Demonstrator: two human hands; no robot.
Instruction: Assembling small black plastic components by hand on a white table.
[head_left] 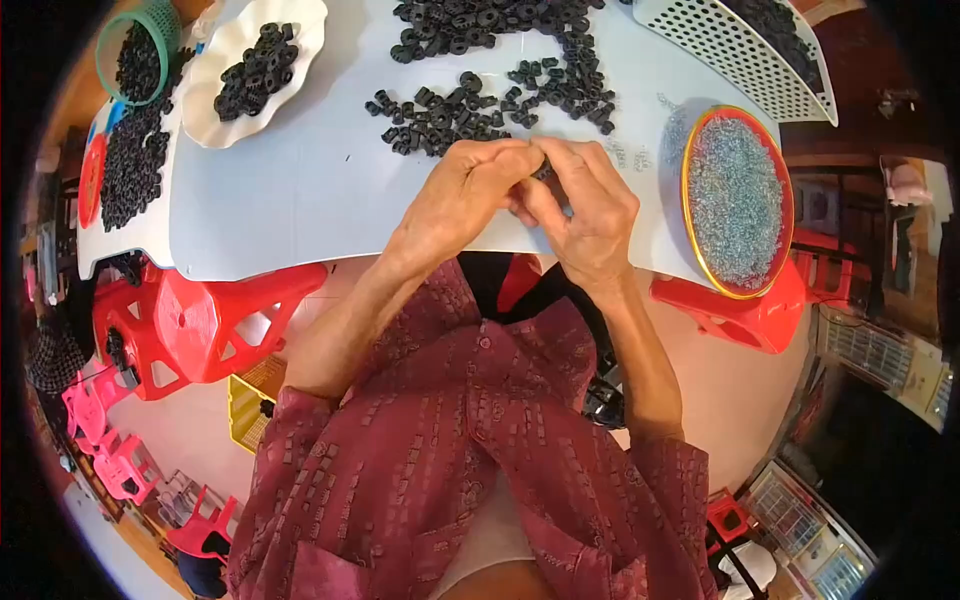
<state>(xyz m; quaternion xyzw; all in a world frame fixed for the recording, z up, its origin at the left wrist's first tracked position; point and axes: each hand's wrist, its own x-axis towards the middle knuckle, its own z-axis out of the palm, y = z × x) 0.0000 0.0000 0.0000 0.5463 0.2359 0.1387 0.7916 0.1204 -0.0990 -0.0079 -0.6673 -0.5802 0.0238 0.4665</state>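
My left hand [462,195] and my right hand [590,205] meet over the front edge of the pale table, fingers closed together in a pinch. Between their fingertips shows a bit of a small black part [543,171], mostly hidden by the fingers. Just beyond the hands lies a loose pile of small black ring-like parts [435,122], with more spread farther back. To the right of my right hand, a red bowl with a yellow rim [688,205] is full of tiny clear, bluish pieces [738,195]. Some clear pieces lie loose on the table beside it.
A white scalloped dish [205,105] of black parts stands at the far left, near a green basket [165,25] and a heap of smaller black pieces [135,170]. A white perforated basket [720,55] is at the back right. Red stools [210,325] flank the table below.
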